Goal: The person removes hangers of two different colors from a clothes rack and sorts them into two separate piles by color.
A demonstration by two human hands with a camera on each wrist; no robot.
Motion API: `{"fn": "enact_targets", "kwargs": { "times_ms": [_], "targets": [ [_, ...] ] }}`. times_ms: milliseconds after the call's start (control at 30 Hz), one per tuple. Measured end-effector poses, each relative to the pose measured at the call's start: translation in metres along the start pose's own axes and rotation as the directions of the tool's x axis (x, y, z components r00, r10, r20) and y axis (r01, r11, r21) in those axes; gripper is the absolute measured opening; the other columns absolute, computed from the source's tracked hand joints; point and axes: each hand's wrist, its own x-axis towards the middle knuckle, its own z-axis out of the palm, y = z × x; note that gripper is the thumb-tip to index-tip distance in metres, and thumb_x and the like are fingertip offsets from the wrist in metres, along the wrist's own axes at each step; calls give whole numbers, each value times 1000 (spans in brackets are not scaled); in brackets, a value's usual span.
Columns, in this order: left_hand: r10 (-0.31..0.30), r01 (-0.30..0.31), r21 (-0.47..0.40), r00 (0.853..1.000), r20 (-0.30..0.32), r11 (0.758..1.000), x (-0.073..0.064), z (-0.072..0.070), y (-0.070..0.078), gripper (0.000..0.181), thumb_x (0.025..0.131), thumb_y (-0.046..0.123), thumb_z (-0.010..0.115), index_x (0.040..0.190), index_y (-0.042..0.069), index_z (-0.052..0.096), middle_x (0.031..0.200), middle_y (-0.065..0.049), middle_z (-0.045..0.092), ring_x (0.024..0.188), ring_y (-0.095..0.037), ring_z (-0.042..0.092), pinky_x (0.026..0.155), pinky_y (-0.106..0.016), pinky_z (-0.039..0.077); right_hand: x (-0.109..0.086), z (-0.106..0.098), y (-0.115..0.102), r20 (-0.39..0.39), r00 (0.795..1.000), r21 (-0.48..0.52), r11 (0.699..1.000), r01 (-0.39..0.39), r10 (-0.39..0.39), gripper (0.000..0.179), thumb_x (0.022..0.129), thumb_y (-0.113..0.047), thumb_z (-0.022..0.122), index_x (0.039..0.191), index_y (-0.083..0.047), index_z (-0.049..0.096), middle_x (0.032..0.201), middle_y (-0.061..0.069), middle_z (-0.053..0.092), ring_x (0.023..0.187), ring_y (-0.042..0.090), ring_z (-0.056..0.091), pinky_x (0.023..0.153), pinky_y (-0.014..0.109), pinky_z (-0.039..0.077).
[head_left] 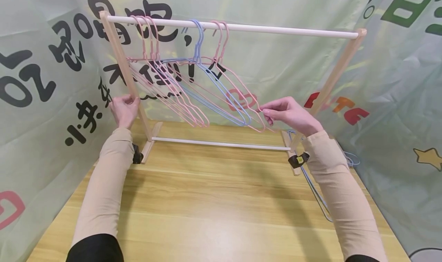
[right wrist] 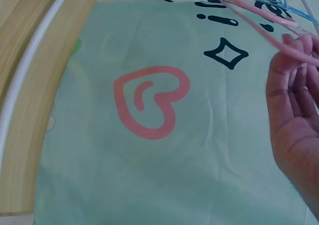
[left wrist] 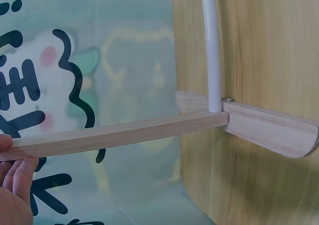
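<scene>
A wooden rack with a white top rod [head_left: 276, 29] stands across the table. My left hand [head_left: 125, 110] grips its left upright post [left wrist: 124, 133], thumb on one side and fingers on the other. Beyond the middle of the rod, my right hand [head_left: 293, 114] pinches the outer end of a pink hanger [right wrist: 271, 41] between thumb and fingertips. Two pink hangers hang there by their hooks [head_left: 226, 35]. To their left are two blue hangers [head_left: 198, 43], then a group of three pink hangers [head_left: 151, 39] near the left post. The hangers' lower parts overlap in the head view.
Behind the right forearm, more blue hangers [head_left: 315, 193] lie on the wooden table [head_left: 207, 200]. A lower white rod [head_left: 221, 143] joins the rack's feet, and the right post [head_left: 336, 74] rises beyond my right hand. Printed fabric [head_left: 390, 93] encloses the back and sides.
</scene>
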Motion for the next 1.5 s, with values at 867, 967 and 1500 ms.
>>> {"fn": "enact_targets", "kwargs": {
  "times_ms": [867, 967, 1500],
  "targets": [
    [-4, 4, -17, 1000, 10, 1000, 0, 0, 1, 29, 92, 21, 67, 117, 6, 74, 116, -18, 74, 108, -30, 69, 106, -36, 49, -35, -51, 31, -32, 999, 43, 999, -24, 26, 19, 99, -6, 60, 105, -5, 78, 71, -6, 66, 64, 10, 54, 66, 26, 48],
    [0, 0, -23, 1000, 3, 1000, 0, 0, 0, 29, 92, 21, 67, 115, 6, 75, 115, -19, 74, 109, -29, 68, 107, -37, 46, -48, -61, 42, -30, 999, 114, 993, 15, -11, 22, 99, -1, 57, 104, -5, 78, 72, -4, 65, 64, 12, 53, 62, 26, 46],
    [4, -5, -27, 1000, -1, 1000, -1, 0, 0, 29, 92, 21, 67, 114, 5, 75, 115, -20, 74, 110, -30, 67, 106, -38, 47, -85, -86, 74, -100, 995, 240, 970, 49, -26, 29, 99, 5, 53, 101, -8, 79, 80, -2, 71, 67, 11, 57, 62, 22, 51]
  ]
}}
